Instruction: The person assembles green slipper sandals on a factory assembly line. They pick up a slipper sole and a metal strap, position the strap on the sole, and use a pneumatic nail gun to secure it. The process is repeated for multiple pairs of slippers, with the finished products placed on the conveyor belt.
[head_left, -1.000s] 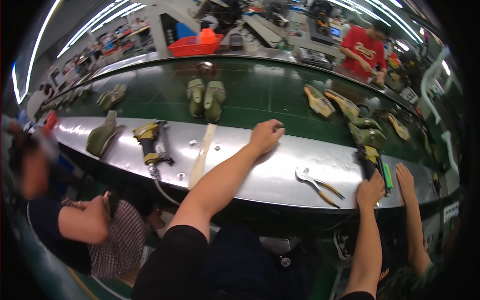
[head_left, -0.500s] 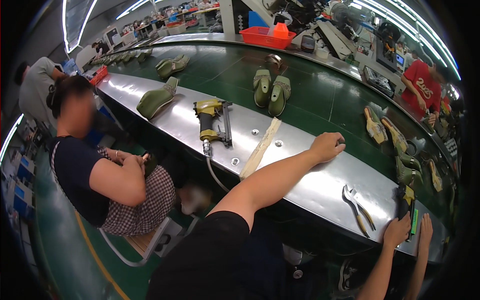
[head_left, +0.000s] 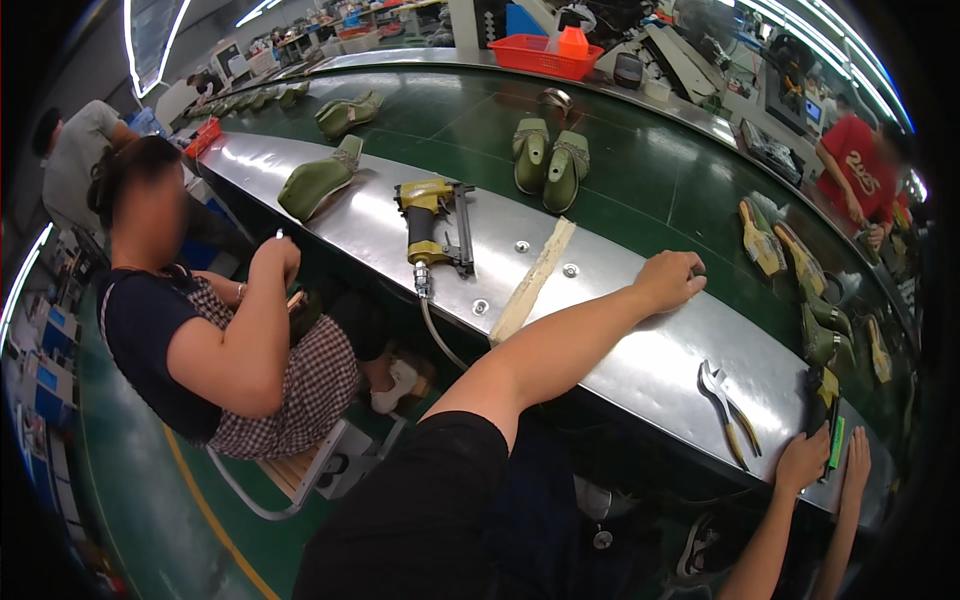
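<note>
My left hand [head_left: 670, 282] rests across the steel table edge onto the green belt, fingers curled in; what they hold, if anything, cannot be made out. My right hand [head_left: 803, 460] is at the right end, its fingers closed round the dark lower part of a yellow and black staple gun [head_left: 826, 388]. Pliers [head_left: 728, 410] with yellow-black handles lie on the steel between my hands. A pale strip [head_left: 535, 280] crosses the steel left of my left hand. Beyond it stands a pair of green shoes on lasts [head_left: 550, 165].
Another staple gun [head_left: 430, 225] with a hose lies at left, beside a green shoe [head_left: 320, 180]. A co-worker [head_left: 210, 320] sits at left. Another person's hand [head_left: 856, 468] lies at far right. More shoes [head_left: 765, 240] and a red basket [head_left: 545, 57] are beyond.
The view has shifted slightly, so the table appears a little further right and down. The seated co-worker at left has raised a hand. My hands keep their places on the table.
</note>
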